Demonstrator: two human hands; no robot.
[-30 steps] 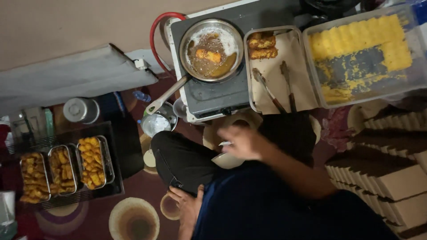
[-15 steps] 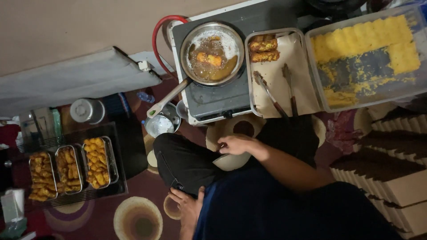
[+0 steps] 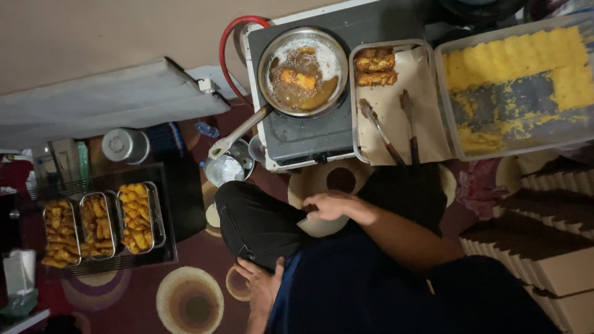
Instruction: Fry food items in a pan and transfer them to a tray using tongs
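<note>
I sit cross-legged on a patterned carpet. My right hand (image 3: 331, 206) curls over the rim of a white bowl (image 3: 320, 226) resting in my lap. My left hand (image 3: 260, 286) lies flat on the carpet beside my knee, fingers apart, holding nothing. In front of me a frying pan (image 3: 303, 71) sits on a small gas stove (image 3: 312, 136), with a battered piece frying in oil. Right of it, a paper-lined tray (image 3: 427, 124) holds two fried pieces (image 3: 374, 69) and metal tongs (image 3: 390, 133).
A clear tub of yellow crumbs (image 3: 513, 93) stands at the far right. Three metal trays of fried pieces (image 3: 99, 226) rest on a rack at the left. A small metal bowl (image 3: 226, 170), a red hose (image 3: 232, 43) and stacked cardboard boxes (image 3: 544, 253) surround me.
My right hand was moving and blurred above my lap, then came down and settled on the white bowl's rim. The left hand stayed on the carpet.
</note>
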